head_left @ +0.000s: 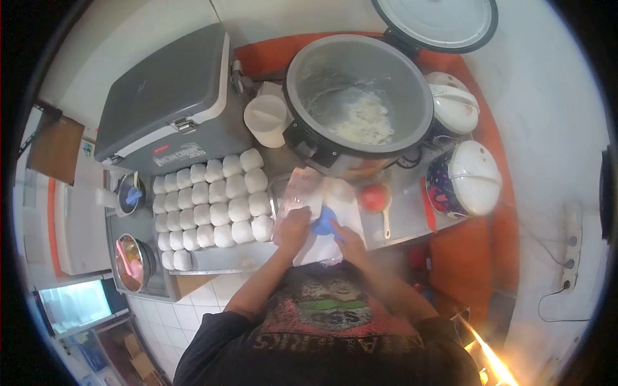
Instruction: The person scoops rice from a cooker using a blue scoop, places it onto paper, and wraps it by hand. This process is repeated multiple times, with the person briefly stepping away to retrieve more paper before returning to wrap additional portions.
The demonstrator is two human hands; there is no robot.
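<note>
My left hand grips the edge of a pinkish printed wrapping paper at the counter's front edge. Close beside it, my right hand is closed around a blue rice paddle. The paddle's blade lies over a sheet of white paper. At the paper's far end is a pale mound, perhaps rice. To the left stand several rows of white wrapped bundles. On the right rests a red scoop with a cream handle.
A large open rice cooker with some rice inside stands behind the hands. A grey cooler box and a white jug are at back left. Lidded containers line the right. Bowls sit at far left.
</note>
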